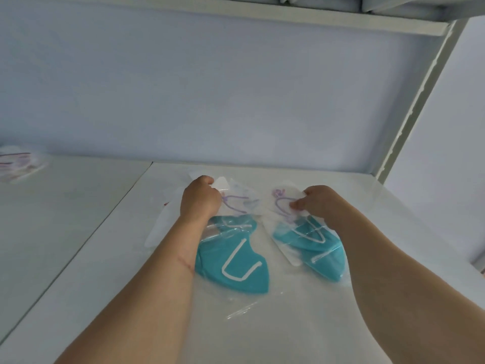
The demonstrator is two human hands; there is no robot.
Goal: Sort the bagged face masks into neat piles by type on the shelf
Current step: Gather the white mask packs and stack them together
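Note:
Two groups of bagged masks lie on the white shelf [262, 324]. On the left, a teal mask with white ear loops [236, 269] lies in a clear bag, with a white mask with purple loops [240, 203] behind it. My left hand [200, 199] grips the far edge of that white mask's bag. On the right, several teal masks [315, 248] overlap under another white mask with purple loops [282, 203]. My right hand [315, 202] pinches this white mask's bag between thumb and fingers.
A small pile of white bagged masks with purple loops [18, 164] sits at the far left on the neighbouring shelf board. A shelf upright [420, 101] rises at the right, and an upper shelf [288, 14] runs overhead. The wall stands close behind.

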